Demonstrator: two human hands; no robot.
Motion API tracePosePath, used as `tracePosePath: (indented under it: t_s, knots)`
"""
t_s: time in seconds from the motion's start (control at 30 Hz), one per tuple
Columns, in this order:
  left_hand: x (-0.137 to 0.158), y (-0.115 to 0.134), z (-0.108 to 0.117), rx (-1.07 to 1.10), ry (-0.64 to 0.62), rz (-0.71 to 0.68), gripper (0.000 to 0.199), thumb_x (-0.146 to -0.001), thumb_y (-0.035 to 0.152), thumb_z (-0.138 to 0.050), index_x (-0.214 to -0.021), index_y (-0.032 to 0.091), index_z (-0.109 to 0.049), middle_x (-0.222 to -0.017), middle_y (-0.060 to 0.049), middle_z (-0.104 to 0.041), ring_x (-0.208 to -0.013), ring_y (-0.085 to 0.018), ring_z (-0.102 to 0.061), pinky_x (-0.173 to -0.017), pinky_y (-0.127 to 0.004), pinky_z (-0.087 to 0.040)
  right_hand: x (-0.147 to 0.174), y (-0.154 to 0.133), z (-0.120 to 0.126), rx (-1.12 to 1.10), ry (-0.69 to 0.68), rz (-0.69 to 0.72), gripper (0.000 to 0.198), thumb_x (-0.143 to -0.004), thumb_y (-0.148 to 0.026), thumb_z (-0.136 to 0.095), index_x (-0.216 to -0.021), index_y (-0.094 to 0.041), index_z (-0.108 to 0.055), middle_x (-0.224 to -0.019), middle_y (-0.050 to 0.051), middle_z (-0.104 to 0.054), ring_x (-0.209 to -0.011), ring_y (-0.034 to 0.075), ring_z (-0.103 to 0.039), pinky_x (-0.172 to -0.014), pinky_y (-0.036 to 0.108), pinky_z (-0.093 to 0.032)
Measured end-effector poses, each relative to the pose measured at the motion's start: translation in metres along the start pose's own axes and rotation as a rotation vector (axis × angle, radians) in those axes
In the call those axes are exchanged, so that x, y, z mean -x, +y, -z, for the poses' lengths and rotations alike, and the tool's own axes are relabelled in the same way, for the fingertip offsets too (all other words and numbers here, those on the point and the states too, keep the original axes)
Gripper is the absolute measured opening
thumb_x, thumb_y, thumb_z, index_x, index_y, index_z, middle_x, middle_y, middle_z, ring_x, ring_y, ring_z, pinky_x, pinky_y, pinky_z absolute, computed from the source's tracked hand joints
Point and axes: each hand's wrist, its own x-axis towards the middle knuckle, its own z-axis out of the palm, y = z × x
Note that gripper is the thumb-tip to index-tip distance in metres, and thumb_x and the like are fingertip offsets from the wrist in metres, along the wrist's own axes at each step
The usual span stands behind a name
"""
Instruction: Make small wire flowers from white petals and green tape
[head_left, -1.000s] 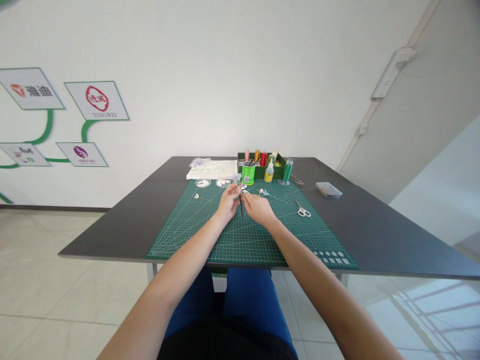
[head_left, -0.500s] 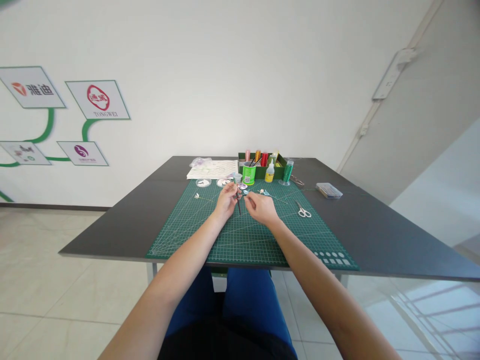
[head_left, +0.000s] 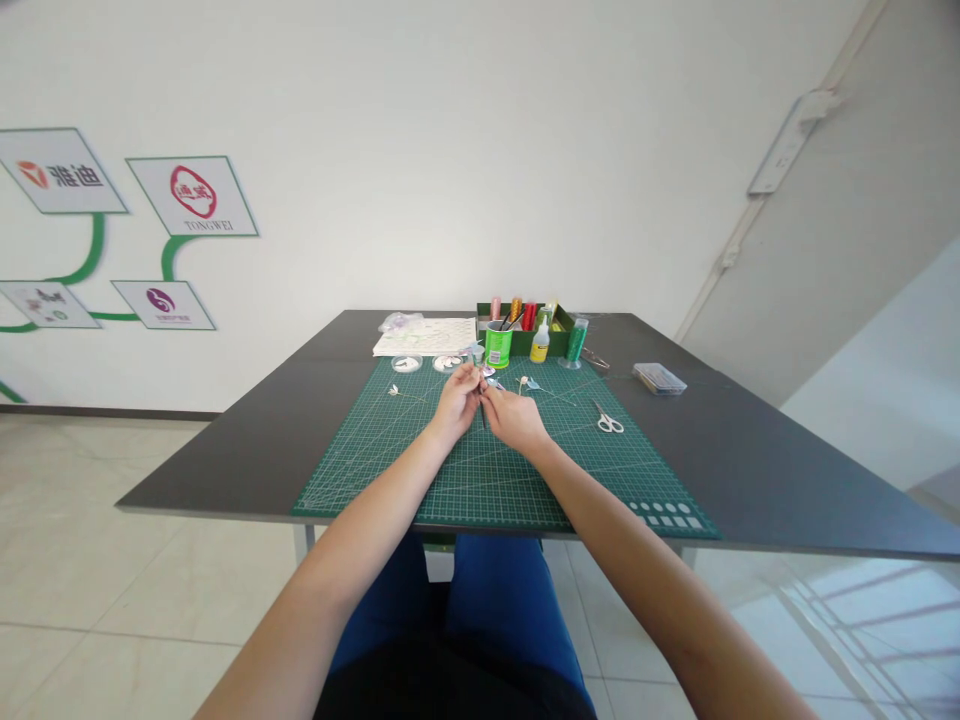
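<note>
Over the cutting mat (head_left: pixel 480 490) my two hands meet, fingertips touching or nearly so. My left hand (head_left: pixel 457 402) is closed in a pinch, with a dark thin stick (head_left: pixel 483 418) pointing down beside its fingers. My right hand (head_left: pixel 516 418) is also closed, its fingers pressed together at the stick; what it pinches is too small to make out. Small pale bluish pieces (head_left: pixel 495 383) show just beyond the fingertips. Right of them lies a small flower piece (head_left: pixel 531 384) on a thin wire. Another white flower piece (head_left: pixel 395 390) lies left of my hands.
Behind my hands stand a green tub (head_left: pixel 498 346) with dark-handled tools, a yellow glue bottle (head_left: pixel 540 344), a green thread spool (head_left: pixel 576 342) and a box (head_left: pixel 564 343) of spools. Small dishes (head_left: pixel 407 364) sit left. White scissors (head_left: pixel 609 422) and a clear case (head_left: pixel 659 379) lie right.
My right hand has moved left and closed up against my left hand at the dark stick. The gap between the hands is gone. The left hand has barely shifted.
</note>
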Motion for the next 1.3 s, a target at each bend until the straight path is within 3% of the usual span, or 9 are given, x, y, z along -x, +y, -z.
tracePosePath:
  t_s: [0.2, 0.3, 0.37, 0.57, 0.7, 0.87, 0.97, 1.1, 1.3]
  knots:
    - [-0.001, 0.002, 0.000, -0.007, 0.021, -0.001, 0.021, -0.070, 0.008, -0.074, -0.078, 0.015, -0.056, -0.070, 0.004, -0.054, -0.053, -0.004, -0.044, -0.057, -0.021, -0.040, -0.003, -0.009, -0.001, 0.148, -0.145, 0.043, 0.039, -0.100, -0.024, -0.025, -0.122, -0.008, -0.055, -0.100, 0.019, -0.070, -0.086, 0.024, -0.066, -0.067, 0.029, -0.042]
    - [-0.003, 0.006, 0.002, -0.051, 0.043, -0.019, 0.023, -0.069, 0.009, -0.075, -0.078, 0.016, -0.055, -0.069, 0.004, -0.053, -0.049, -0.003, -0.040, -0.050, -0.019, -0.033, -0.001, -0.006, 0.002, 0.114, -0.214, 0.174, 0.036, -0.100, -0.029, -0.030, -0.107, -0.013, -0.062, -0.093, 0.015, -0.071, -0.079, 0.022, -0.066, -0.066, 0.029, -0.040]
    - [-0.004, 0.009, 0.003, -0.136, 0.031, -0.053, 0.023, -0.069, 0.012, -0.075, -0.079, 0.017, -0.056, -0.068, 0.004, -0.053, -0.047, -0.004, -0.037, -0.046, -0.019, -0.027, 0.001, -0.002, 0.004, 0.031, -0.179, 0.203, 0.036, -0.100, -0.034, -0.033, -0.094, -0.016, -0.064, -0.089, 0.012, -0.071, -0.076, 0.020, -0.064, -0.065, 0.027, -0.038]
    - [-0.003, 0.015, 0.003, -0.593, -0.030, -0.216, 0.017, -0.070, 0.023, -0.077, -0.080, 0.017, -0.063, -0.061, 0.004, -0.052, -0.049, -0.007, -0.038, -0.049, -0.021, -0.028, 0.000, 0.010, 0.004, -0.364, 0.144, -0.085, 0.029, -0.096, -0.038, -0.043, -0.086, -0.018, -0.062, -0.057, -0.001, -0.057, -0.052, 0.014, -0.051, -0.054, 0.025, -0.030]
    - [-0.002, 0.018, 0.004, -0.755, -0.016, -0.324, 0.012, -0.072, 0.023, -0.075, -0.078, 0.017, -0.066, -0.069, 0.000, -0.059, -0.058, -0.011, -0.045, -0.056, -0.022, -0.034, -0.005, 0.015, -0.001, -0.708, 0.243, -0.216, 0.029, -0.090, -0.044, -0.050, -0.089, -0.018, -0.062, -0.065, 0.000, -0.060, -0.057, 0.014, -0.053, -0.054, 0.024, -0.036]
    - [0.000, 0.018, 0.005, -0.924, -0.017, -0.440, 0.005, -0.074, 0.017, -0.071, -0.078, 0.019, -0.068, -0.075, -0.002, -0.061, -0.067, -0.015, -0.049, -0.066, -0.025, -0.039, -0.013, 0.023, -0.011, -1.228, 0.191, -0.360, 0.038, -0.078, -0.048, -0.063, -0.103, -0.019, -0.064, -0.090, 0.006, -0.069, -0.079, 0.017, -0.063, -0.060, 0.025, -0.047]
    - [0.003, 0.015, 0.003, -1.010, -0.084, -0.491, 0.007, -0.076, 0.013, -0.068, -0.078, 0.020, -0.068, -0.077, -0.003, -0.061, -0.074, -0.017, -0.052, -0.074, -0.027, -0.041, -0.015, 0.026, -0.016, -1.413, 0.104, -0.415, 0.038, -0.069, -0.045, -0.072, -0.096, -0.018, -0.068, -0.093, 0.007, -0.070, -0.085, 0.018, -0.064, -0.064, 0.025, -0.049]
    - [0.006, 0.010, 0.002, -1.066, -0.155, -0.510, 0.011, -0.079, 0.011, -0.064, -0.079, 0.021, -0.068, -0.078, -0.004, -0.060, -0.078, -0.019, -0.053, -0.077, -0.029, -0.041, -0.014, 0.027, -0.019, -1.538, 0.059, -0.448, 0.030, -0.064, -0.042, -0.077, -0.079, -0.016, -0.070, -0.089, 0.006, -0.071, -0.086, 0.018, -0.065, -0.064, 0.024, -0.049]
    - [0.008, 0.009, 0.001, -0.985, -0.137, -0.461, 0.008, -0.076, 0.013, -0.069, -0.075, 0.021, -0.068, -0.078, -0.004, -0.060, -0.078, -0.019, -0.053, -0.079, -0.029, -0.040, -0.014, 0.028, -0.019, -1.534, 0.158, -0.495, 0.026, -0.060, -0.038, -0.080, -0.070, -0.018, -0.068, -0.080, 0.004, -0.071, -0.081, 0.018, -0.064, -0.062, 0.025, -0.048]
